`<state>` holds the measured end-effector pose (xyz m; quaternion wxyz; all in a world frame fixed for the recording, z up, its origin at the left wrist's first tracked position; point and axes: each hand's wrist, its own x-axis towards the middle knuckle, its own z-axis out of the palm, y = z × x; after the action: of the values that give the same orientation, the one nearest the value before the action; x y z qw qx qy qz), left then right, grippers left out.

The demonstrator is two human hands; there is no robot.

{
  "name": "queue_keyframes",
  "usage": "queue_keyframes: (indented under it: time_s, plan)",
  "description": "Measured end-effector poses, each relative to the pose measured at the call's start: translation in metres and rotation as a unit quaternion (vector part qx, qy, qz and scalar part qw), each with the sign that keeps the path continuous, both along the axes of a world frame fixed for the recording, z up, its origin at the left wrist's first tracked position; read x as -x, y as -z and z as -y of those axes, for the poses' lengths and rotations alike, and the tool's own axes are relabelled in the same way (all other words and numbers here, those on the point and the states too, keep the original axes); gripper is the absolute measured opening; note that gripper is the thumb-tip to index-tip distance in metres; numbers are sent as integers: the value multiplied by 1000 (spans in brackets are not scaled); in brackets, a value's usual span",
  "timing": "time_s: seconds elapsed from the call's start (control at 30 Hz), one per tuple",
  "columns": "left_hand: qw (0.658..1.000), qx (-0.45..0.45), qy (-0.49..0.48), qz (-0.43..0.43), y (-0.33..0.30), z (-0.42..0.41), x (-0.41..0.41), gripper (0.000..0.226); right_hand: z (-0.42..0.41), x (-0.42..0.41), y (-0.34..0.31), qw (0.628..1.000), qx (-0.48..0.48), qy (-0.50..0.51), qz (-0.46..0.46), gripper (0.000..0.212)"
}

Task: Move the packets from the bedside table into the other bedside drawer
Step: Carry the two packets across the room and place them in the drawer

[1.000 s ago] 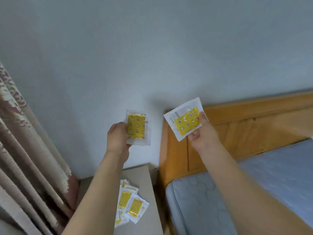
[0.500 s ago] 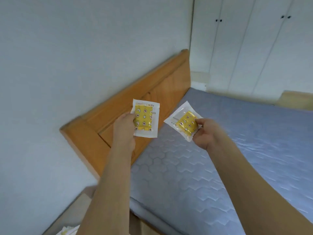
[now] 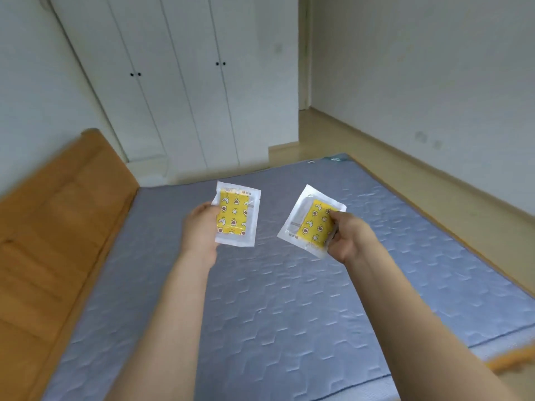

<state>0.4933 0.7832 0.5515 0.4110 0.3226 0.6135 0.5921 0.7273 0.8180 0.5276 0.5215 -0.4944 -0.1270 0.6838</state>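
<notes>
My left hand (image 3: 200, 230) grips a white packet (image 3: 238, 216) with a yellow patterned centre, held upright above the mattress. My right hand (image 3: 346, 237) pinches a second, matching packet (image 3: 310, 219) by its right edge, tilted to the right. Both packets hang in the air over the middle of the bed, about a hand's width apart. No bedside table or drawer is in view.
A grey-blue quilted mattress (image 3: 289, 299) fills the lower view. The wooden headboard (image 3: 55, 227) runs along the left. White wardrobe doors (image 3: 173, 82) stand at the back, and a wooden floor (image 3: 390, 157) runs along the bed's right side.
The view has swung right, from the bedside table and wall corner across the headboard to the whole bed and wardrobe. Both hands keep holding their packets in front of me.
</notes>
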Motion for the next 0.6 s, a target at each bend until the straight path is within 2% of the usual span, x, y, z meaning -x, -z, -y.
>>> queue_keyframes:
  time_s: [0.13,0.3,0.6]
  plan:
    - [992,1,115,46,9,-45,-175,18,-2,-177,9,993,1,109,45,21]
    - [969,1,238,60,19,-71,-379,17,18,-365,16,972,6,225,59,21]
    - [928,28,369,37,46,-126,-645,17,17,-595,55,939,53,338,47,7]
